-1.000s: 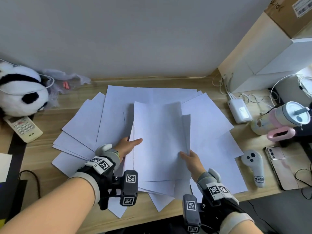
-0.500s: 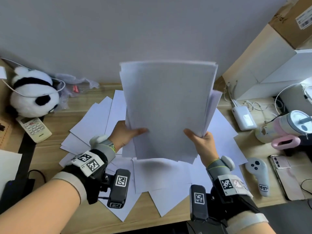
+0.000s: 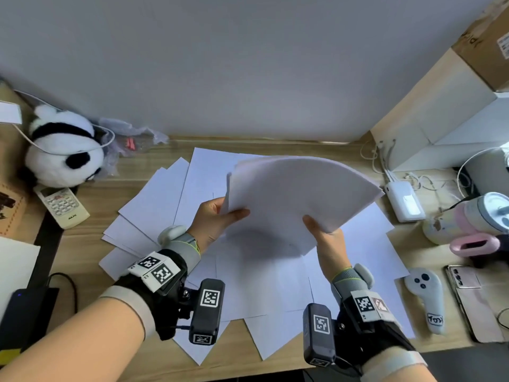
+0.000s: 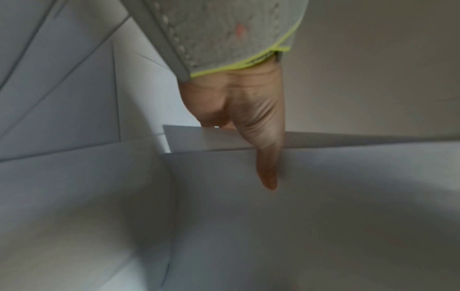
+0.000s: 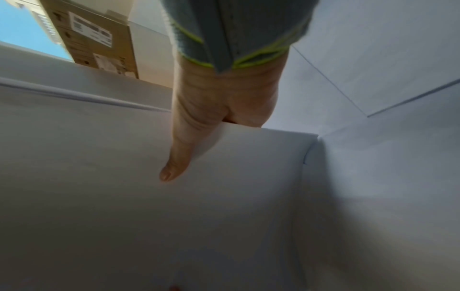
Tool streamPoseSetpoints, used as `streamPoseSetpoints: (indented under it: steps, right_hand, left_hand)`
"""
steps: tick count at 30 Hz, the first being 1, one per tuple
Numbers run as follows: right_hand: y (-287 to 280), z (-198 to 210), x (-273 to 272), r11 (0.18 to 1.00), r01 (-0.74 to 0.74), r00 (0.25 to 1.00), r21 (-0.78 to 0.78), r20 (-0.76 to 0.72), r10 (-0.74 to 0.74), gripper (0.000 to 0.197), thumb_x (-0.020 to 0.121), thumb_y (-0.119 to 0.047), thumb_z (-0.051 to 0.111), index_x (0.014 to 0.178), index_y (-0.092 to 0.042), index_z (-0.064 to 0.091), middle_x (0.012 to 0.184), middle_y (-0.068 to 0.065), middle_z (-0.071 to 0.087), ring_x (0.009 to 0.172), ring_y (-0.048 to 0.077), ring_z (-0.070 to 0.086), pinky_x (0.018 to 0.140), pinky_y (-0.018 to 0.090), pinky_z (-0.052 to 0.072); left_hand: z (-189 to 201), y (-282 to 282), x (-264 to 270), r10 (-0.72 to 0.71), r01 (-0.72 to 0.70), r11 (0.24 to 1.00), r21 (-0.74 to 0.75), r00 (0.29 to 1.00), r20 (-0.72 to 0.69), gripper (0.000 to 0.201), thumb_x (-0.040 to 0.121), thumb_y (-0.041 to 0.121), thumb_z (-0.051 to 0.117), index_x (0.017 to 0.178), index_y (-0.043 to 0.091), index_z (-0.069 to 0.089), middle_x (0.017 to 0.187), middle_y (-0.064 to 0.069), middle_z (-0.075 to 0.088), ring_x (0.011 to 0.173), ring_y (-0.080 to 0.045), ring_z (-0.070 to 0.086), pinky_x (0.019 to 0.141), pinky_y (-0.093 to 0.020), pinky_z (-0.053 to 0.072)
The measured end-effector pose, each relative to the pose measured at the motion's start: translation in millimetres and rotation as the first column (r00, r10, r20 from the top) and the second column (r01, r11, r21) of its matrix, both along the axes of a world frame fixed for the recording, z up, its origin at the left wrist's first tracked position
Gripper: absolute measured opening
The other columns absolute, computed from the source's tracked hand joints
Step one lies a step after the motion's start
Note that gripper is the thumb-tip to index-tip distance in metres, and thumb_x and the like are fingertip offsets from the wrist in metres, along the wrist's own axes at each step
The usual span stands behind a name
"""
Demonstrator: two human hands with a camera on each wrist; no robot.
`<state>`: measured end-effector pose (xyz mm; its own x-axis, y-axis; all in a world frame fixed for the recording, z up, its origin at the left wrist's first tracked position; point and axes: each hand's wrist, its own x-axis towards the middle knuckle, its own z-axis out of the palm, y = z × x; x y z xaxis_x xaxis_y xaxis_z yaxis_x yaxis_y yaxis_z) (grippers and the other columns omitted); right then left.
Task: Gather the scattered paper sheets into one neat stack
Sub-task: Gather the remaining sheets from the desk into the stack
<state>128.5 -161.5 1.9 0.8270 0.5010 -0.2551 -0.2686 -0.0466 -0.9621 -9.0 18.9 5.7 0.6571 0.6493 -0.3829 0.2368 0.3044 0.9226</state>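
A bundle of white sheets (image 3: 297, 194) hangs in the air over the desk, tilted with its far edge bowed. My left hand (image 3: 217, 219) pinches its left edge, thumb on top and fingers hidden beneath. My right hand (image 3: 325, 232) pinches the near right edge the same way. In the left wrist view the thumb (image 4: 266, 173) lies on the top sheet (image 4: 323, 196); in the right wrist view the thumb (image 5: 174, 163) presses the bundle (image 5: 124, 196). Several loose sheets (image 3: 154, 205) remain fanned out on the wooden desk (image 3: 91, 238) below.
A panda plush (image 3: 63, 150) and a remote control (image 3: 64, 206) sit at the left. At the right are a white power bank (image 3: 405, 201), a pink-handled cup (image 3: 473, 224), a grey controller (image 3: 425, 296), a phone (image 3: 468, 293) and boxes (image 3: 440, 111).
A second ago the sheets lay flat on the desk under both hands. Both hands lifted the bundle upright, and it has since dropped lower and tipped away from me.
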Motion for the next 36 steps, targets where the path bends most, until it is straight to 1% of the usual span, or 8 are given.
streamPoseSetpoints:
  steps: [4, 9, 14, 18, 23, 27, 32, 36]
  right_hand:
    - [9, -3, 3, 0.999, 0.027, 0.997, 0.023, -0.074, -0.025, 0.013, 0.083, -0.006, 0.064, 0.09, -0.015, 0.067, 0.083, -0.009, 0.073, 0.073, 0.004, 0.068, 0.067, 0.017, 0.053]
    - [5, -13, 3, 0.999, 0.014, 0.996, -0.031, -0.083, -0.017, 0.016, 0.081, -0.004, 0.066, 0.095, -0.012, 0.067, 0.077, -0.01, 0.075, 0.072, 0.003, 0.069, 0.067, 0.017, 0.053]
    - [9, -18, -5, 0.999, -0.022, 0.996, -0.032, -0.086, 0.019, 0.019, 0.08, -0.006, 0.068, 0.095, -0.017, 0.068, 0.087, -0.008, 0.074, 0.079, 0.005, 0.069, 0.071, 0.017, 0.054]
    - [11, -23, -7, 0.988, -0.071, 0.996, -0.139, -0.058, 0.064, 0.013, 0.086, -0.013, 0.063, 0.095, -0.02, 0.068, 0.095, -0.003, 0.072, 0.087, 0.011, 0.067, 0.082, 0.024, 0.052]
    - [9, -27, 5, 0.963, -0.032, 0.997, -0.268, 0.053, 0.047, 0.013, 0.092, -0.009, 0.052, 0.1, -0.01, 0.063, 0.083, -0.006, 0.063, 0.075, 0.009, 0.057, 0.061, 0.006, 0.047]
    - [-6, -50, 12, 0.867, -0.073, 0.997, -0.493, -0.002, 0.083, 0.012, 0.092, -0.006, 0.05, 0.097, -0.008, 0.06, 0.075, 0.0, 0.057, 0.066, 0.015, 0.047, 0.043, 0.006, 0.038]
    - [-18, -80, 3, 0.651, -0.194, 0.976, -0.734, -0.078, 0.203, 0.021, 0.087, -0.013, 0.058, 0.103, -0.002, 0.067, 0.092, 0.014, 0.066, 0.084, 0.027, 0.061, 0.076, 0.034, 0.049]
    - [-9, -76, -13, 0.612, -0.199, 0.956, -0.765, -0.015, 0.292, 0.02, 0.085, -0.015, 0.06, 0.101, -0.005, 0.068, 0.088, 0.013, 0.066, 0.081, 0.025, 0.06, 0.071, 0.029, 0.044]
  left_hand:
    - [1, -2, 5, 0.076, -0.076, 0.996, -0.048, 0.997, 0.007, 0.016, 0.077, 0.013, 0.074, 0.092, 0.018, 0.071, 0.091, 0.002, 0.073, 0.089, -0.017, 0.069, 0.086, -0.027, 0.055]
    - [-13, 2, -5, -0.022, 0.029, 0.997, 0.066, 0.993, -0.114, 0.027, 0.075, 0.006, 0.074, 0.102, 0.005, 0.071, 0.082, 0.008, 0.069, 0.065, 0.011, 0.065, 0.078, -0.024, 0.05]
    - [-22, -7, -6, 0.013, -0.012, 1.0, 0.013, 0.994, -0.112, 0.027, 0.076, 0.0, 0.073, 0.101, 0.007, 0.068, 0.058, 0.023, 0.069, 0.055, 0.016, 0.063, 0.058, -0.002, 0.049]
    - [-26, -7, -6, -0.038, 0.042, 0.999, 0.023, 0.989, -0.143, 0.024, 0.079, 0.009, 0.072, 0.101, 0.015, 0.065, 0.078, 0.016, 0.066, 0.06, 0.015, 0.061, 0.057, 0.002, 0.045]
    - [-38, 4, -10, -0.027, 0.025, 1.0, -0.017, 0.983, -0.18, 0.016, 0.082, 0.03, 0.068, 0.091, 0.017, 0.066, 0.085, 0.002, 0.064, 0.077, -0.008, 0.058, 0.071, -0.019, 0.046]
    - [-56, 13, -20, 0.149, -0.214, 0.967, -0.138, 0.916, -0.373, 0.013, 0.093, 0.021, 0.051, 0.096, 0.013, 0.062, 0.09, -0.006, 0.057, 0.075, -0.02, 0.054, 0.06, -0.023, 0.039]
    - [-65, 13, -31, 0.046, -0.258, 0.904, -0.341, 0.852, -0.522, 0.015, 0.094, 0.02, 0.045, 0.102, 0.008, 0.05, 0.079, -0.008, 0.058, 0.066, -0.021, 0.055, 0.063, -0.029, 0.046]
    - [-69, 1, -30, -0.105, -0.119, 0.892, -0.436, 0.884, -0.455, 0.03, 0.089, 0.034, 0.058, 0.105, 0.009, 0.06, 0.093, -0.01, 0.066, 0.083, -0.023, 0.062, 0.082, -0.033, 0.051]
